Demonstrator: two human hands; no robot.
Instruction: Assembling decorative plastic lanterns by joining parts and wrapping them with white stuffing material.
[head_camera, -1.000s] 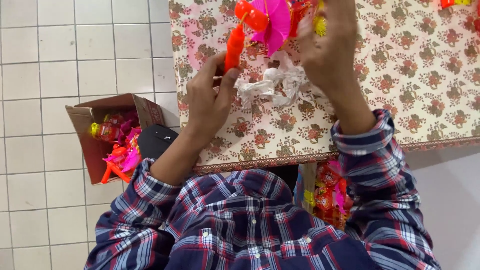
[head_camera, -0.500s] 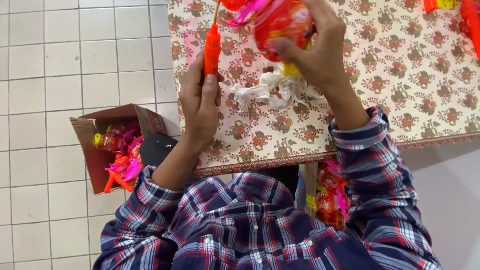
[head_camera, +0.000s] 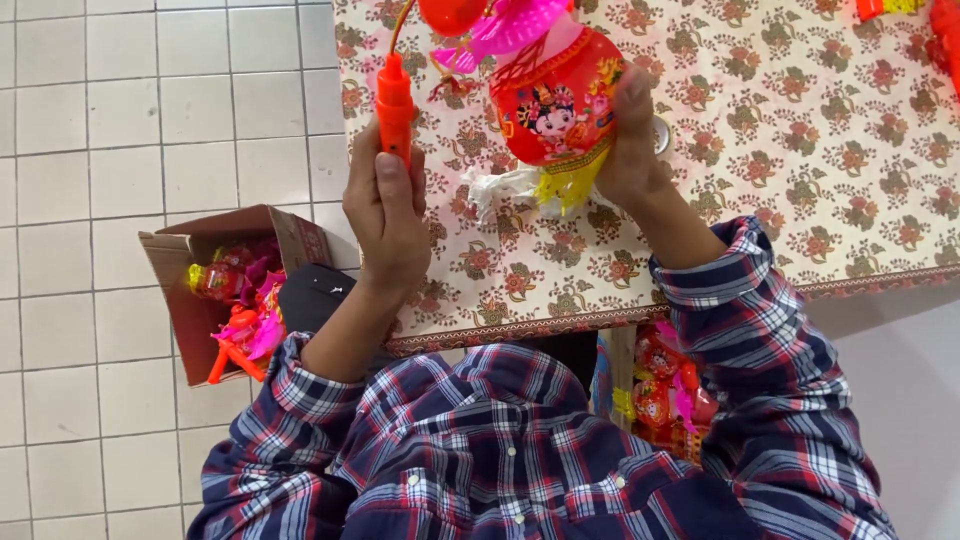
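My left hand (head_camera: 385, 215) grips an orange plastic handle (head_camera: 394, 100) upright over the table's near left part. A thin wire arcs from the handle's top toward a red toy lantern (head_camera: 555, 100) with a cartoon picture, a pink frill on top and a yellow tassel (head_camera: 570, 185) below. My right hand (head_camera: 632, 140) holds the lantern's right side. Both sit above a table with a floral cloth (head_camera: 800, 150). A crumpled clear wrapper (head_camera: 500, 190) lies on the cloth under the lantern.
An open cardboard box (head_camera: 215, 290) with several orange and pink toy parts stands on the white tiled floor at the left. More red lanterns (head_camera: 665, 395) are stacked below the table's front edge. Orange pieces (head_camera: 940, 30) lie at the table's far right.
The lantern has come down and nearer, so its printed red body now shows in full. My left hand with the orange handle has shifted slightly closer to me.
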